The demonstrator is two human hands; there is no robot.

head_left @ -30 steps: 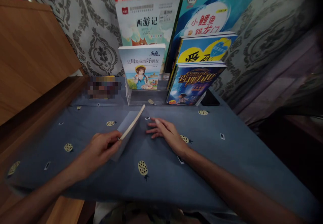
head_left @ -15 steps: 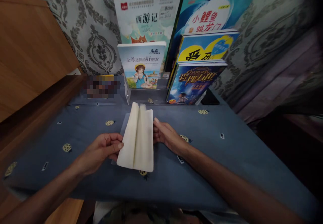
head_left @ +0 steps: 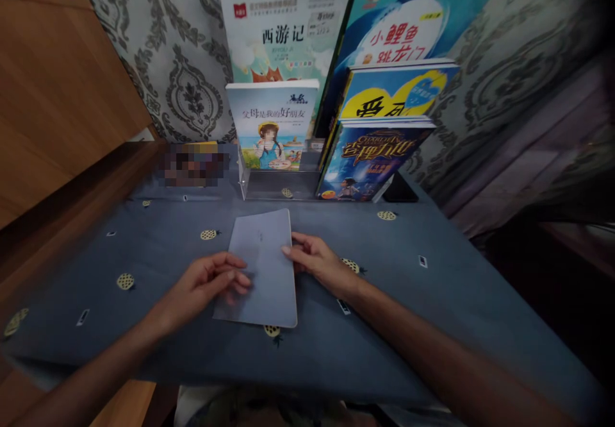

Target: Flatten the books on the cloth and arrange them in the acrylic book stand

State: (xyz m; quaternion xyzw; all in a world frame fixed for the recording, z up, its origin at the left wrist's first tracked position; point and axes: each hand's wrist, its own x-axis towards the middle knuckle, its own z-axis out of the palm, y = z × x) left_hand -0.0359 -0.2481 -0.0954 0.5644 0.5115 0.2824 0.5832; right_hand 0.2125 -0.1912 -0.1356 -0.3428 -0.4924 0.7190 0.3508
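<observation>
A thin grey booklet [head_left: 263, 267] lies closed and flat on the blue patterned tablecloth [head_left: 413, 286]. My left hand [head_left: 206, 286] rests on its left edge, fingers stretched out and pressing on the cover. At the booklet's right edge sits my right hand [head_left: 317, 261], fingers loosely curled with the tips touching the edge. Neither hand grips the booklet.
A clear stand [head_left: 273, 183] at the back holds upright children's books: a pale blue one [head_left: 271, 125], a dark blue one [head_left: 369, 158], larger ones behind. A wooden panel [head_left: 57, 93] stands at left. Patterned wallpaper covers the wall. The table's front edge is near me.
The booklet stood on edge in my left hand, then fell open showing cream pages, and now lies closed flat. My left hand moved onto the cover; my right hand shifted to its right edge.
</observation>
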